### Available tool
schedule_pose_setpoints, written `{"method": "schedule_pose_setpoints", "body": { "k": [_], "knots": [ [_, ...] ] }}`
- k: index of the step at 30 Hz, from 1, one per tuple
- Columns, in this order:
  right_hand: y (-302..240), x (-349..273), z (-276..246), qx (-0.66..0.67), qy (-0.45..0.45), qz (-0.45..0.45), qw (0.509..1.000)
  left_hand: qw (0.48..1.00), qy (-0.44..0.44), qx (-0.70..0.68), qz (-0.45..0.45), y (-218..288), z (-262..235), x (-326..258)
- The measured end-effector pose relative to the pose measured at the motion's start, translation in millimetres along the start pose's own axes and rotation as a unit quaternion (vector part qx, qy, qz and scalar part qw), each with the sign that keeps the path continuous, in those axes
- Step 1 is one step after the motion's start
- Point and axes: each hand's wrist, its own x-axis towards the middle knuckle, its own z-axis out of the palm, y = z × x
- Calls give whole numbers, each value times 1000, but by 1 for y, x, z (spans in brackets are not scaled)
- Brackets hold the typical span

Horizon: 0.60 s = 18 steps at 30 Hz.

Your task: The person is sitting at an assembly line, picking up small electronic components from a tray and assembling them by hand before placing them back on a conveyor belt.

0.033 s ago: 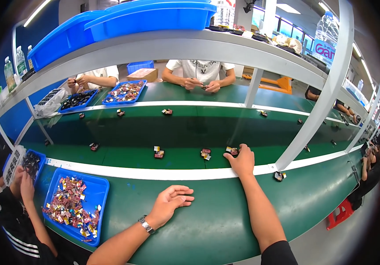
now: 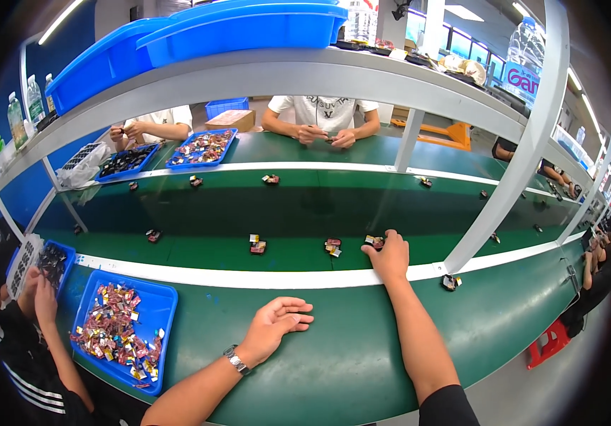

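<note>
The right hand (image 2: 391, 257) reaches onto the green conveyor belt (image 2: 213, 213), its fingers closed around a small part (image 2: 374, 242). The left hand (image 2: 276, 325) rests on the desk (image 2: 348, 355), fingers loosely spread and holding nothing. A blue tray (image 2: 160, 312) of parts sits left of it.

Nothing shows as changed between the 2 pictures: they are the same instant. The right hand (image 2: 391, 257) reaches to the same small part (image 2: 374, 242) on the green belt (image 2: 199, 213), the left hand (image 2: 277, 323) lies open as before, and the other parts sit in identical places.
</note>
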Motion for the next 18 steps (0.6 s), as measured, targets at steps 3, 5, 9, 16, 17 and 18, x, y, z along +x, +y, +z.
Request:
{"method": "schedule_pose_setpoints", "body": {
  "k": [3,5,9,16,17,18],
  "knots": [
    [12,10,4,75,14,10,997,1000,-8,-9,0,-1,-1,2],
    [8,-5,-1,160,6,-17,987,1000,-2,-3,-3,-1,-2,-1],
    [-23,-64,-32,267,-104,-164,944,1000,9,-7,-16,2,-6,-6],
    [-71,-113,-67,296,-299,-341,840,990,-114,14,-83,3,-16,-1],
    [-68,-111,-64,296,-298,-361,833,988,-124,24,-89,2,-19,0],
    [-66,-108,-64,295,-296,-380,825,986,-135,33,-94,3,-18,2]
  ]
}}
